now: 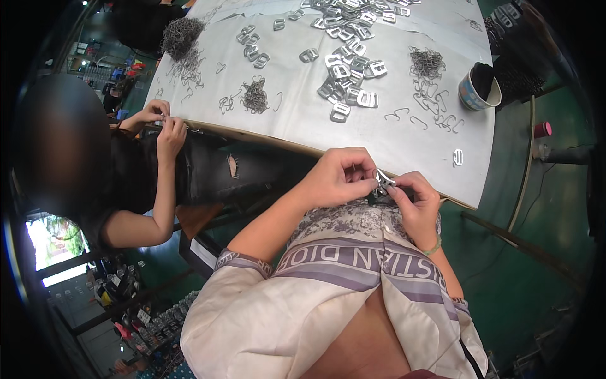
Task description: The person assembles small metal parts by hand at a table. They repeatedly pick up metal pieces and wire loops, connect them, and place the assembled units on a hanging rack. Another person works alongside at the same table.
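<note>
Between my two hands, at the near edge of the white table [284,126], is a small silver metal buckle [383,181]. My left hand [348,177] pinches its left side with thumb and fingers. On the opposite side, my right hand [413,194] grips it between thumb and forefinger. Fingers cover part of the buckle, and I cannot make out whether a wire hook is on it. A single slotted buckle [458,157] lies on the table beyond my right hand. Farther off spreads a heap of similar buckles [346,72].
Bent wire hooks lie in tangled piles, one at the right [427,63], another left of the buckles [255,98], a larger one far left [183,38]. A paper cup [470,95] with dark contents stands at the right edge. A co-worker's hands [167,129] work at the table's left edge.
</note>
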The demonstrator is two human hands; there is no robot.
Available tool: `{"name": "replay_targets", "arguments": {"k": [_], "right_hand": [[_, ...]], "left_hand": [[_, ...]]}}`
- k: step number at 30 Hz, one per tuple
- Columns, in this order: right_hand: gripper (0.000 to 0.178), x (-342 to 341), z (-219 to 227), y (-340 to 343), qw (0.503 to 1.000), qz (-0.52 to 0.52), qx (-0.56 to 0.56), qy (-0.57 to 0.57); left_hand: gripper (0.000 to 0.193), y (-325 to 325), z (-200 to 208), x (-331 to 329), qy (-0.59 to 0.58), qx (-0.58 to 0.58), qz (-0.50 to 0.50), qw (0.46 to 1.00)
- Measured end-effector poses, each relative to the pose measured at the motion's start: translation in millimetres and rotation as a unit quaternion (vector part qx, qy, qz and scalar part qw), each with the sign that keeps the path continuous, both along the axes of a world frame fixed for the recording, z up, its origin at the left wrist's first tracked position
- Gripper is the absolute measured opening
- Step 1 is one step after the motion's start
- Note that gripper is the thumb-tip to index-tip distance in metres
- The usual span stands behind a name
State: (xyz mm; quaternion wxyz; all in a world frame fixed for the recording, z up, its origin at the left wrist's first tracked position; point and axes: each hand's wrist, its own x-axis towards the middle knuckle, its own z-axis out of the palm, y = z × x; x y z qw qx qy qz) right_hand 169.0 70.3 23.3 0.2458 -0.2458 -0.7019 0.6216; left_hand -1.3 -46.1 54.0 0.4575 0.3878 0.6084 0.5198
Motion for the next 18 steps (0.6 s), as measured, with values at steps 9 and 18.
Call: {"name": "replay_targets", "arguments": {"k": [9,18], "right_hand": [[0.008,-4.0,-0.8,-2.2,1.000,0.003,-0.020,-0.011],[0.008,-7.7,-1.7,-4.5,0.999,0.007,-0.035,-0.008]], "left_hand": [[0.011,-0.6,-11.4,18.0,0.171,0.119,0.099,0.973],[0.013,-2.0,-12.6,15.7,0.176,0.112,0.084,0.974]]}}
